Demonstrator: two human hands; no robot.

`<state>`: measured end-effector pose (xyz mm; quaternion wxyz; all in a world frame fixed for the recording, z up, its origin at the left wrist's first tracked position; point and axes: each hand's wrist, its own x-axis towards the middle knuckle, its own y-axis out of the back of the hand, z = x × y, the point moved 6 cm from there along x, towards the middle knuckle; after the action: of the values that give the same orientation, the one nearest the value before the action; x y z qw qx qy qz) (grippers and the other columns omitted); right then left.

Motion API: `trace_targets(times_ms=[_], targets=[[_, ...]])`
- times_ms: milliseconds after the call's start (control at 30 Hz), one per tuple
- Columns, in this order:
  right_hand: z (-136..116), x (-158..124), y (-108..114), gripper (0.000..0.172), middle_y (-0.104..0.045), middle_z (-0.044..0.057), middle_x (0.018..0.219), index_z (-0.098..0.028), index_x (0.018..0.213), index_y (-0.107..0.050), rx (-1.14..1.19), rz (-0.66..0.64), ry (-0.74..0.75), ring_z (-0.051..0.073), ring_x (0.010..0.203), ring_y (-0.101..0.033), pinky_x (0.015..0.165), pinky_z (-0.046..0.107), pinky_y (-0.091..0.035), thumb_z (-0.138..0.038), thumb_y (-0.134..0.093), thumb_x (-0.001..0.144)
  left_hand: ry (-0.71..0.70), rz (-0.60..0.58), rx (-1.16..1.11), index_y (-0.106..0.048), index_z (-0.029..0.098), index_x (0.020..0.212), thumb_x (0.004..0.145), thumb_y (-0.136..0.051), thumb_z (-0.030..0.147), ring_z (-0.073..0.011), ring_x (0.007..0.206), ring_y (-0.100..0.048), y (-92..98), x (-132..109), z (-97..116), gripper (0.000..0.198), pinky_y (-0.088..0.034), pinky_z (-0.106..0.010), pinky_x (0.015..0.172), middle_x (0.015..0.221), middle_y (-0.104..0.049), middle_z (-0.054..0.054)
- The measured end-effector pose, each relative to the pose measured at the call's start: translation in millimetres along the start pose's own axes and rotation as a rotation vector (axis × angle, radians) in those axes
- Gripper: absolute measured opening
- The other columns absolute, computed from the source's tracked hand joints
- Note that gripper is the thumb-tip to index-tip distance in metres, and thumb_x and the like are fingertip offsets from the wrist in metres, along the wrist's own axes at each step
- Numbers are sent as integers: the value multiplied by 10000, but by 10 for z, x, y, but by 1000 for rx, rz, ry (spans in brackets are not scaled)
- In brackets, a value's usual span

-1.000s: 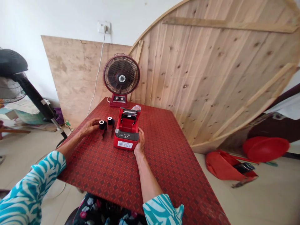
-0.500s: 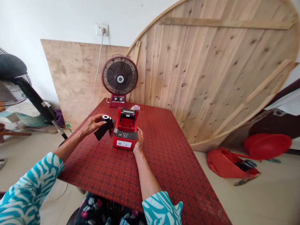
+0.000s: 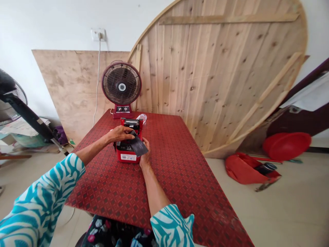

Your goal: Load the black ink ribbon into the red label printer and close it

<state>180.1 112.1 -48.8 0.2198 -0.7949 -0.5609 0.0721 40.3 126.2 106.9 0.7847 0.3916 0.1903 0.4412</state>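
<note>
A small red and black label printer (image 3: 128,157) stands on the table with its lid up, its hinged back raised behind the body. My left hand (image 3: 122,133) is over the printer's opening, fingers closed on a roll with a black strip (image 3: 139,146). The strip's loose end drapes forward over the printer's front panel; the roll itself is hidden under my fingers. Against the printer's right side, my right hand (image 3: 145,155) grips the body, its fingers partly behind it.
A red patterned cloth covers the table (image 3: 174,164). Behind the printer stand a dark red fan (image 3: 121,85) and a clear plastic item (image 3: 142,119). A round wooden board (image 3: 205,79) leans on the wall. On the floor to the right lie a red bag (image 3: 239,168) and a red basin (image 3: 286,145).
My left hand has carried the roll with its black strip from beside the printer to above its opening. My right hand stays on the printer's side. The view has shifted slightly right.
</note>
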Motion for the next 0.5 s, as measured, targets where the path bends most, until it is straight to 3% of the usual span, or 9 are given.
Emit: trace_targets(times_ms=[167,300,500], targets=[[-4,0,-2,415,-696,27,1107,-242,1127,-656,-23,14,12,200,1112,-589,949,343,-455,-484,-517,820,141,-37,463,-731,250,1084,804,-632,396,-263,964,-677,-93,192,-50,330,-463,-281,757,991,-752,-51],[-20,-8,-8,415,-703,23,1093,-248,1139,-658,-28,6,29,202,1110,-594,938,344,-465,-483,-507,831,159,-87,660,-675,250,1228,835,-610,398,-310,1087,-652,-153,297,-53,425,-454,-354,859,1153,-723,-115],[-29,-17,-6,412,-705,25,1075,-242,1137,-658,-38,10,39,204,1094,-594,929,354,-468,-477,-503,836,106,-187,788,-752,239,1018,790,-647,301,-324,1071,-653,-330,353,-11,258,-377,-444,951,1056,-754,-115]])
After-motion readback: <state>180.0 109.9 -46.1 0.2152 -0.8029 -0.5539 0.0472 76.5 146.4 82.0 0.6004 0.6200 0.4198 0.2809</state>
